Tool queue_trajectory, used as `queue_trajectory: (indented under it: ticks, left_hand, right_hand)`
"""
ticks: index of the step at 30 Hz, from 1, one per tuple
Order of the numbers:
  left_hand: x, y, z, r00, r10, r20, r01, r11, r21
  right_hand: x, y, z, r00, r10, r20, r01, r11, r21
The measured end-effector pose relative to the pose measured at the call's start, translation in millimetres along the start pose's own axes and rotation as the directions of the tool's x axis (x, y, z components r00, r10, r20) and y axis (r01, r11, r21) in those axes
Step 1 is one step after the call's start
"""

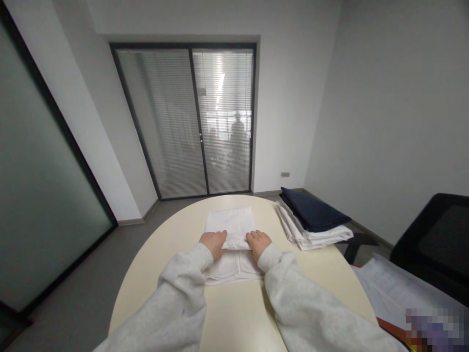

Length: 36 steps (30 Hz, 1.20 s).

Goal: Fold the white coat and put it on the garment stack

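A white cloth garment (230, 220) lies partly folded on the round table (168, 293), its exact kind unclear. One layer is folded over, and its edge runs between my two hands. My left hand (214, 242) grips the left end of that edge with curled fingers. At the right end, my right hand (259, 242) pinches the same cloth, thumb underneath and out of sight. Below the edge, the lower part of the cloth lies flat towards me, with a seam down its middle.
To the right on the table sits a stack of folded white cloth (308, 238) topped by a dark blue folded cloth (313, 205). A black mesh chair (436, 239) stands at the right, with white papers or sheets (399, 291) beside the table. Glass doors with blinds (164, 122) are behind.
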<state>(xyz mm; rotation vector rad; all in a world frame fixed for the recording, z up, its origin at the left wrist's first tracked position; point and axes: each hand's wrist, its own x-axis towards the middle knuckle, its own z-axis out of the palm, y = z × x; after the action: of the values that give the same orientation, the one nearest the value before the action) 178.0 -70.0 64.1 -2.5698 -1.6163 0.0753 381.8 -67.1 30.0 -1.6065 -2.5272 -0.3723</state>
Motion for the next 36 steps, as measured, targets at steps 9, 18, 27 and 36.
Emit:
queue_trajectory:
  ticks: [9, 18, 27, 36]
  left_hand:
    - [-2, 10, 15.3, 0.997, 0.057, 0.052, -0.058, 0.998, 0.021]
    - [-9, 13, -10.9, 0.994, 0.104, -0.019, -0.104, 0.994, 0.037]
    - [-23, 31, -26.4, 0.986, 0.166, 0.012, -0.166, 0.986, 0.023]
    - [-27, 43, -3.9, 0.970, 0.169, 0.172, -0.173, 0.985, 0.008]
  right_hand:
    - [-1, 0, -8, 0.987, -0.027, 0.158, 0.030, 0.999, -0.017]
    - [-22, -15, -17, 0.988, -0.155, 0.011, 0.151, 0.974, 0.169]
    - [-14, -20, 3, 0.996, -0.058, 0.061, 0.047, 0.986, 0.161]
    - [-14, -7, -36, 0.950, -0.221, 0.221, 0.210, 0.975, 0.071]
